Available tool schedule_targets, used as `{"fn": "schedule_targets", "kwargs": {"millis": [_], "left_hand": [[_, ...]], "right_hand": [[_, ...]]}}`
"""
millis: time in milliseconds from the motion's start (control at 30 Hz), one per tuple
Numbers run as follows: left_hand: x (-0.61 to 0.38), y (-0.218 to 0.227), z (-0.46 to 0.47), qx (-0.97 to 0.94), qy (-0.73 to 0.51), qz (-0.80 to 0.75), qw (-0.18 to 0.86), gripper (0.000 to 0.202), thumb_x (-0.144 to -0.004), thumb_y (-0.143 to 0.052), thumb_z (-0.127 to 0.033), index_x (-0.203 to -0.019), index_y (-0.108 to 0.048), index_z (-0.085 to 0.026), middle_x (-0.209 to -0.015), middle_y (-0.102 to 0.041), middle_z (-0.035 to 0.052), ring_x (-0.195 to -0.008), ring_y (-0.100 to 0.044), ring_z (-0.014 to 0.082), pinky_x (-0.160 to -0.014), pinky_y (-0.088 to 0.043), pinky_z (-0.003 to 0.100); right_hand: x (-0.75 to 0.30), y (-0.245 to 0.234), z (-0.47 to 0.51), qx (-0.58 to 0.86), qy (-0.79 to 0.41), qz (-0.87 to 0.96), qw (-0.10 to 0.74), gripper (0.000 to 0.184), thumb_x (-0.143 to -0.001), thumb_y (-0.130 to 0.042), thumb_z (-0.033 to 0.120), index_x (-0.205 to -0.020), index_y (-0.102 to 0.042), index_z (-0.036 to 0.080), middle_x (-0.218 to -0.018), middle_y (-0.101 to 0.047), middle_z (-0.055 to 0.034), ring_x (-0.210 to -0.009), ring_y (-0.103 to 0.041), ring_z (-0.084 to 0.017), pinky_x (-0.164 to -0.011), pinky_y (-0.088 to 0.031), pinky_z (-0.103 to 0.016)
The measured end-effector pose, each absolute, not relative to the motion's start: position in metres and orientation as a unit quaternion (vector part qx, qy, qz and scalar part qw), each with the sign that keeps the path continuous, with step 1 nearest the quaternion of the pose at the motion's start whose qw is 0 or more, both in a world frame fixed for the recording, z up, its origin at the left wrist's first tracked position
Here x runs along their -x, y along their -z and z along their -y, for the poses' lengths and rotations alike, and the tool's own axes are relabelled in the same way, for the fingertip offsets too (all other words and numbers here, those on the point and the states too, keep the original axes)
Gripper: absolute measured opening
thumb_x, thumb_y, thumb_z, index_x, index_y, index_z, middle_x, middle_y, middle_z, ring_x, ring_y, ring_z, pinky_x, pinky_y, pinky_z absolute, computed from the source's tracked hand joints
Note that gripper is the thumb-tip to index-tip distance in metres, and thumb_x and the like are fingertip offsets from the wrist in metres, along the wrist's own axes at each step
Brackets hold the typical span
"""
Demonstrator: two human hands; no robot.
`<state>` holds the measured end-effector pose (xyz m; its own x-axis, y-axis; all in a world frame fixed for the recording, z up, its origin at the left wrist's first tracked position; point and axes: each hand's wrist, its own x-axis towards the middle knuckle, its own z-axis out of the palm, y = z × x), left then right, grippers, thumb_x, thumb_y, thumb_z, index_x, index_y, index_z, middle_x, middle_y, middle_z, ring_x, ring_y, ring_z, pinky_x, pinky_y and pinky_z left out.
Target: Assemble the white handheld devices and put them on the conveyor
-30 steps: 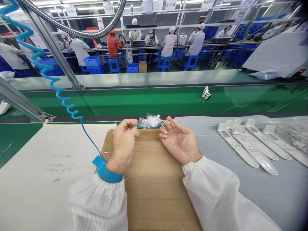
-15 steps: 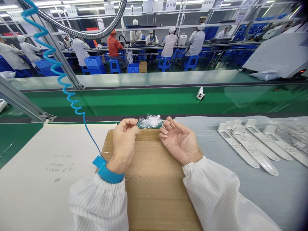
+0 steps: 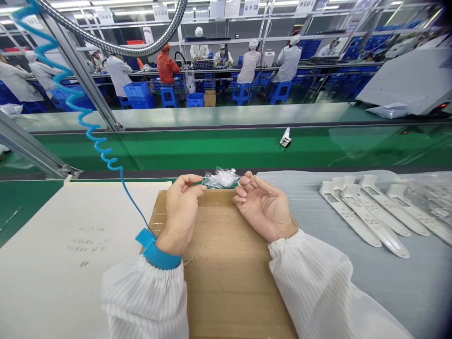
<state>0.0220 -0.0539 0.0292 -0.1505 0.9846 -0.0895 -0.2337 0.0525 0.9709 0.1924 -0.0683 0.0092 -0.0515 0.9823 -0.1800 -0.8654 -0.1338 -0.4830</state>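
Note:
My left hand (image 3: 181, 205) is raised over the far end of a brown cardboard box (image 3: 226, 263), thumb and index finger slightly apart. A blue band (image 3: 161, 254) with a coiled cord circles that wrist. Opposite it, my right hand (image 3: 264, 207) has its palm turned up and its fingers loosely curled. Crumpled clear plastic film (image 3: 223, 178) lies at the box's far edge, between the fingertips of both hands. Its edges come close to the fingers; whether they touch cannot be made out. I see nothing plainly held.
Several white, long flat parts (image 3: 367, 212) lie on grey foam sheeting (image 3: 310, 273) at right, with clear bags beyond. White paper (image 3: 45, 278) covers the left side. A small white and metal piece (image 3: 286, 137) sits on the green conveyor (image 3: 194, 150). Other people work in the background.
The small white and metal piece on the conveyor has shifted left. The blue coiled cord has swung left. My left thumb has moved slightly; my right hand is nearly still.

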Motion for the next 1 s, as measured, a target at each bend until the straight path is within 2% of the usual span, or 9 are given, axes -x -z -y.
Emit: {"fn": "schedule_targets", "kwargs": {"millis": [133,233,333,400,467,567,667,833,1000], "left_hand": [[-0.022,-0.031,0.055,-0.385,-0.576,-0.51,0.51,0.022,-0.063,-0.067,-0.013,-0.085,-0.065,-0.017,-0.087,-0.064,0.0021,-0.085,-0.057,0.0153,-0.075,-0.039,0.028],[-0.023,-0.035,0.057,-0.4,-0.572,-0.512,0.501,0.017,-0.069,-0.073,-0.024,-0.082,-0.064,-0.018,-0.085,-0.063,0.0024,-0.08,-0.055,0.0145,-0.071,-0.039,0.028],[-0.024,-0.038,0.06,-0.432,-0.542,-0.525,0.494,0.027,-0.077,-0.074,-0.042,-0.078,-0.062,-0.017,-0.073,-0.058,0.0002,-0.07,-0.05,0.0123,-0.067,-0.036,0.027],[-0.024,-0.039,0.06,-0.436,-0.529,-0.533,0.495,0.031,-0.079,-0.073,-0.047,-0.079,-0.062,-0.017,-0.07,-0.056,-0.0006,-0.068,-0.05,0.0121,-0.068,-0.036,0.027],[-0.025,-0.038,0.06,-0.42,-0.536,-0.533,0.502,0.028,-0.082,-0.072,-0.045,-0.083,-0.063,-0.018,-0.077,-0.061,0.0009,-0.076,-0.056,0.0136,-0.072,-0.039,0.027],[-0.024,-0.035,0.057,-0.403,-0.547,-0.536,0.502,0.021,-0.088,-0.064,-0.041,-0.091,-0.066,-0.019,-0.102,-0.067,0.0047,-0.092,-0.061,0.017,-0.081,-0.042,0.029],[-0.023,-0.03,0.055,-0.406,-0.558,-0.524,0.498,0.022,-0.092,-0.055,-0.037,-0.099,-0.069,-0.022,-0.12,-0.066,0.0046,-0.096,-0.064,0.0186,-0.084,-0.043,0.032],[-0.021,-0.029,0.054,-0.39,-0.575,-0.529,0.487,0.016,-0.081,-0.055,-0.025,-0.083,-0.07,-0.021,-0.104,-0.069,0.0035,-0.093,-0.062,0.0192,-0.082,-0.042,0.031],[-0.021,-0.03,0.053,-0.394,-0.562,-0.548,0.478,0.013,-0.069,-0.052,-0.022,-0.057,-0.056,-0.018,-0.101,-0.067,0.0042,-0.093,-0.056,0.0201,-0.08,-0.039,0.031]], "right_hand": [[-0.192,-0.009,0.069,0.235,-0.716,0.122,0.646,0.005,-0.083,-0.067,0.021,-0.088,-0.065,0.02,-0.078,-0.062,0.0025,-0.06,-0.049,-0.01,-0.055,-0.044,-0.024],[-0.192,-0.009,0.069,0.238,-0.715,0.125,0.646,0.006,-0.082,-0.068,0.021,-0.088,-0.065,0.021,-0.078,-0.062,0.0025,-0.06,-0.05,-0.01,-0.055,-0.045,-0.025],[-0.193,-0.008,0.068,0.236,-0.714,0.129,0.646,0.007,-0.081,-0.069,0.021,-0.088,-0.065,0.021,-0.078,-0.062,0.0028,-0.061,-0.05,-0.01,-0.056,-0.045,-0.025],[-0.193,-0.008,0.068,0.235,-0.714,0.129,0.647,0.007,-0.081,-0.069,0.021,-0.088,-0.065,0.021,-0.078,-0.062,0.0027,-0.061,-0.05,-0.01,-0.056,-0.045,-0.025],[-0.192,-0.008,0.068,0.235,-0.714,0.125,0.647,0.007,-0.082,-0.069,0.021,-0.088,-0.066,0.021,-0.079,-0.062,0.0024,-0.061,-0.051,-0.01,-0.056,-0.045,-0.025],[-0.192,-0.009,0.068,0.234,-0.716,0.119,0.647,0.007,-0.082,-0.068,0.021,-0.089,-0.066,0.02,-0.078,-0.062,0.0022,-0.061,-0.05,-0.01,-0.055,-0.045,-0.024],[-0.192,-0.009,0.068,0.229,-0.718,0.117,0.646,0.006,-0.083,-0.066,0.021,-0.089,-0.065,0.019,-0.079,-0.062,0.0021,-0.061,-0.049,-0.01,-0.056,-0.045,-0.023],[-0.192,-0.009,0.068,0.231,-0.718,0.112,0.647,0.005,-0.085,-0.064,0.021,-0.089,-0.065,0.019,-0.079,-0.062,0.0016,-0.061,-0.049,-0.01,-0.055,-0.045,-0.023],[-0.192,-0.008,0.069,0.225,-0.718,0.119,0.648,0.005,-0.085,-0.064,0.021,-0.089,-0.065,0.018,-0.08,-0.061,0.0015,-0.061,-0.049,-0.01,-0.056,-0.046,-0.023]]}}
